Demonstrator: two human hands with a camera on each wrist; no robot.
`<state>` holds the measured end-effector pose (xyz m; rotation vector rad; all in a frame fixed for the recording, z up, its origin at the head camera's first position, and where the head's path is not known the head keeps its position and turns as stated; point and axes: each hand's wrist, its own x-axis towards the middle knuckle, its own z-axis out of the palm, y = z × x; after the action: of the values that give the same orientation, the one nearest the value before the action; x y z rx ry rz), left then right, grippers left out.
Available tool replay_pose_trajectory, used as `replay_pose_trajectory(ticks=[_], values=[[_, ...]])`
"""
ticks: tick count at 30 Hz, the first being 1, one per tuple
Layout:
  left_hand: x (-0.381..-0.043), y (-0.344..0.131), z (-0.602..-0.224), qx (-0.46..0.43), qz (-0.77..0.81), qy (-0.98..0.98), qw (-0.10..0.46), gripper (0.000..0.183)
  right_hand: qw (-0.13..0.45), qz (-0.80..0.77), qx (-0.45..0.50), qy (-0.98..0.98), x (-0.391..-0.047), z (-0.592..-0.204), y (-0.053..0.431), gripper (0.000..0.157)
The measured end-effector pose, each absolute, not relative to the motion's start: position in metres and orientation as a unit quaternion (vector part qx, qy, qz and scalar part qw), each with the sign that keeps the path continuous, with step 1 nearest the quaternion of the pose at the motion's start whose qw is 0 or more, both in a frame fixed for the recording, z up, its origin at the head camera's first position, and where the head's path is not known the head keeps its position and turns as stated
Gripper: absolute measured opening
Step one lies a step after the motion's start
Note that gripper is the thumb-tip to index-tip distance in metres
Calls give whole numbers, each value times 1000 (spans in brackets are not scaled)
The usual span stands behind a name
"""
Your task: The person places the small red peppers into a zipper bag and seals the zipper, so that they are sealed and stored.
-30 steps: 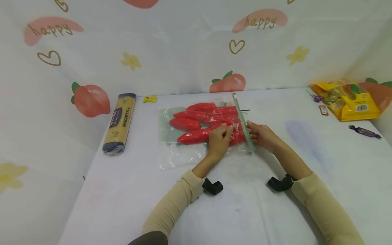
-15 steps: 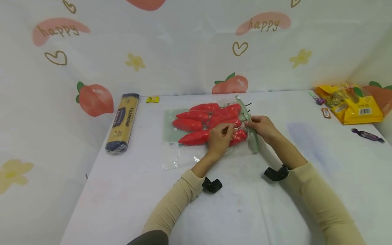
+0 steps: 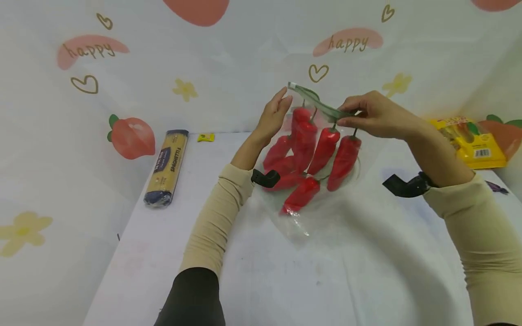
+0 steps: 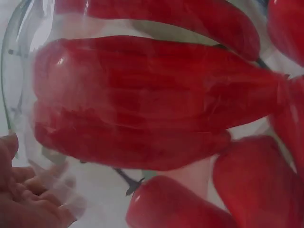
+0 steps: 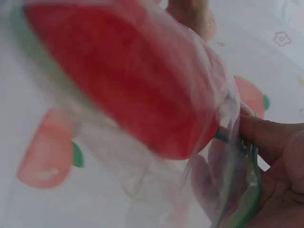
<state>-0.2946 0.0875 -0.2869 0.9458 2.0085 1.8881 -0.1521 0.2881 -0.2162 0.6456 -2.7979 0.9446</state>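
Observation:
A clear zip bag [image 3: 295, 228] with a green closure strip hangs tilted over the table, holding several red peppers [image 3: 344, 163] with dark stems. My right hand [image 3: 377, 115] pinches the strip at its right end between thumb and fingers. In the right wrist view, thumb and fingers sit on either side of the green strip [image 5: 249, 202]. My left hand [image 3: 272, 115] is at the bag's upper left, fingers fairly straight and pointing up along its edge. The left wrist view shows peppers [image 4: 142, 99] close up through the film, with the left hand's fingers [image 4: 31, 194] at the lower left.
A spaghetti pack [image 3: 166, 167] lies at the table's left, with a small yellow packet [image 3: 205, 137] behind it. At the far right are a yellow snack bag [image 3: 475, 147] and a purple-wrapped candy [image 3: 496, 187]. A printed cloth wall [image 3: 244, 59] stands behind the table.
The right hand has lifted the bag of peppers off the table by its strip, and the peppers have slid downward. My left hand has moved up and left, its fingers straightening.

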Motion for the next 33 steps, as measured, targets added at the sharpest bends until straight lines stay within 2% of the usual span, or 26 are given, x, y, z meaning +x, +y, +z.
replay_pose_trajectory(ticks=[2,6,12,15,21,24,28,33], values=[[-291,85,-279,303,695,645,92,40,84,278,205,-935,-147,-202,284,13],[-281,69,-261,291,768,570,-7,19,121,213,156,-957,-140,-181,283,14],[-265,50,-237,357,775,509,-113,14,186,206,125,-953,-129,-153,291,17],[-257,48,-236,355,779,502,-121,13,194,199,89,-957,-130,-146,292,19],[-251,52,-251,320,797,505,-88,12,150,195,42,-968,-142,-155,299,27],[-248,55,-252,330,792,505,-96,14,194,196,76,-958,-147,-159,287,30],[-241,57,-248,352,775,513,-109,17,277,199,156,-927,-152,-163,243,28],[-232,60,-244,369,751,532,-127,18,298,251,171,-905,-160,-166,203,23]])
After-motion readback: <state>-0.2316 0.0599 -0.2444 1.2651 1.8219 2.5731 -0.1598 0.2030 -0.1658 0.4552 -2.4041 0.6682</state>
